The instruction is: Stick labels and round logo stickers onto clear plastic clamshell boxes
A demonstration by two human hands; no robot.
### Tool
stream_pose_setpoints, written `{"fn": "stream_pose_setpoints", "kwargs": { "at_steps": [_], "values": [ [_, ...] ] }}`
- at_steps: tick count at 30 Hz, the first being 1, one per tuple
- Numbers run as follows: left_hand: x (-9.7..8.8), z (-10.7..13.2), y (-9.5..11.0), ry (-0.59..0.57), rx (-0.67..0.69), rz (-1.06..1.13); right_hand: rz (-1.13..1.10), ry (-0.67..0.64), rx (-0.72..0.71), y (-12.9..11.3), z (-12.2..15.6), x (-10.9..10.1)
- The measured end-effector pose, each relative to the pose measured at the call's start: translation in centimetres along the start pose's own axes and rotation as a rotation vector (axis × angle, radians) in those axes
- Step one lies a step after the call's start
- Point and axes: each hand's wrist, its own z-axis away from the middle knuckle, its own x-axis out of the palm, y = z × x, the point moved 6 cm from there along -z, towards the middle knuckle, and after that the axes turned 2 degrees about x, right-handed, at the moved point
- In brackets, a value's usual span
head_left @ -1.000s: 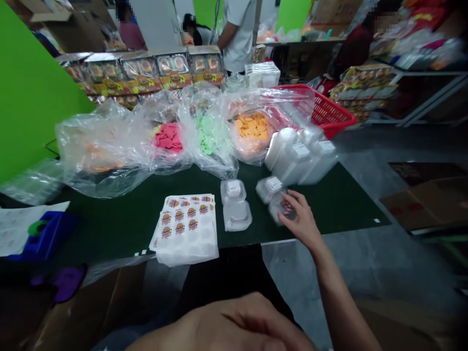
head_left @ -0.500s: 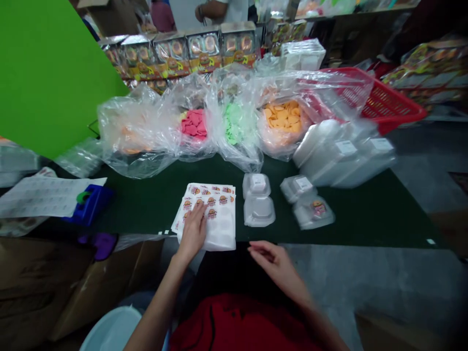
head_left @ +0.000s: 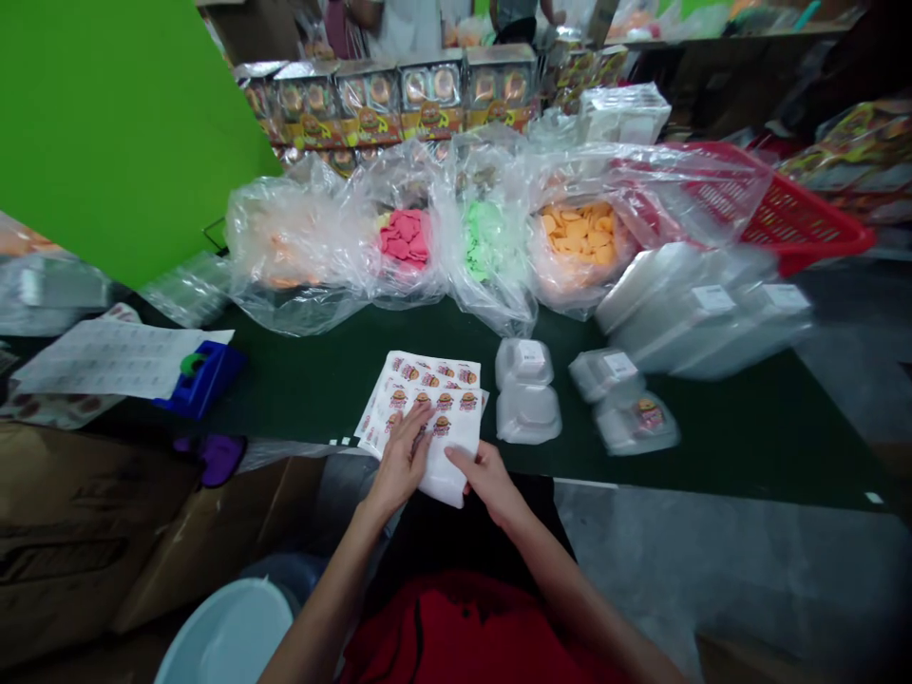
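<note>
Sheets of burger-picture stickers (head_left: 446, 375) lie stacked at the front edge of the green table. My left hand (head_left: 403, 456) rests on the top sticker sheet (head_left: 448, 465), fingers stretched out over the printed rows. At that sheet's lower right corner, my right hand (head_left: 491, 480) pinches the edge between thumb and fingers. The sheet's lower part is blank and hangs past the table edge. Just right of the sheets sits an open clear clamshell box (head_left: 528, 413) with a white label. Beside it, a second open clamshell box (head_left: 636, 423) bears a burger sticker.
Plastic bags hold pink pieces (head_left: 405, 237), green pieces (head_left: 483, 239) and orange pieces (head_left: 580, 233). Stacked clamshells (head_left: 691, 318) stand at right before a red basket (head_left: 805, 209). A blue tape dispenser (head_left: 210, 380) is at left; packaged burger boxes (head_left: 431, 95) line the back.
My right hand has moved left from beside the table edge and taken hold of the top sheet's corner. My left hand stays on the sheet. The camera view has shifted slightly.
</note>
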Motion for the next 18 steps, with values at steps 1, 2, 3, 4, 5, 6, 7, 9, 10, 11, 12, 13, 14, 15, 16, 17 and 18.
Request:
{"fn": "stream_pose_setpoints", "kwargs": {
  "at_steps": [1,2,3,4,5,6,7,9,10,11,12,13,14,15,16,17,18],
  "values": [
    [-0.2,-0.2,0.1,0.006,0.012,0.02,0.002,-0.008,0.004,-0.1,-0.5,0.4],
    [-0.4,-0.3,0.1,0.02,0.026,0.035,0.003,-0.019,0.004,-0.2,-0.9,0.8],
    [-0.8,-0.5,0.2,0.039,0.039,0.041,0.003,-0.027,0.001,-0.4,-1.2,1.0],
    [-1.1,-0.6,0.3,0.063,0.048,0.037,0.004,-0.032,-0.005,-0.6,-1.5,1.2],
    [-1.5,-0.6,0.3,0.085,0.053,0.023,0.005,-0.037,-0.011,-0.7,-1.7,1.3],
    [-1.8,-0.7,0.3,0.099,0.059,0.005,0.007,-0.043,-0.017,-0.8,-1.9,1.4],
    [-2.0,-0.8,0.3,0.102,0.064,-0.013,0.011,-0.05,-0.02,-0.9,-2.0,1.5],
    [-2.4,-1.1,0.3,0.084,0.075,-0.033,0.02,-0.065,-0.018,-1.0,-2.3,1.6],
    [-2.5,-1.2,0.3,0.067,0.083,-0.031,0.022,-0.069,-0.014,-0.9,-2.4,1.7],
    [-2.6,-1.4,0.4,0.048,0.093,-0.025,0.021,-0.069,-0.01,-0.9,-2.5,1.7],
    [-2.6,-1.6,0.4,0.031,0.102,-0.018,0.017,-0.068,-0.007,-0.9,-2.6,1.8],
    [-2.6,-1.8,0.5,0.015,0.108,-0.011,0.008,-0.069,-0.005,-0.9,-2.7,1.8],
    [-2.6,-2.0,0.6,0.003,0.114,-0.005,-0.004,-0.071,-0.005,-0.9,-2.7,1.9],
    [-2.6,-2.2,0.6,0.0,0.116,0.001,-0.018,-0.072,-0.004,-0.8,-2.8,1.9],
    [-2.5,-2.3,0.7,0.002,0.117,0.006,-0.032,-0.071,-0.004,-0.8,-2.9,1.9],
    [-2.3,-2.5,0.7,0.007,0.115,0.01,-0.047,-0.065,-0.003,-0.7,-3.0,1.8],
    [-2.1,-2.6,0.7,0.014,0.116,0.014,-0.061,-0.054,-0.001,-0.6,-3.0,1.7]
  ]
}}
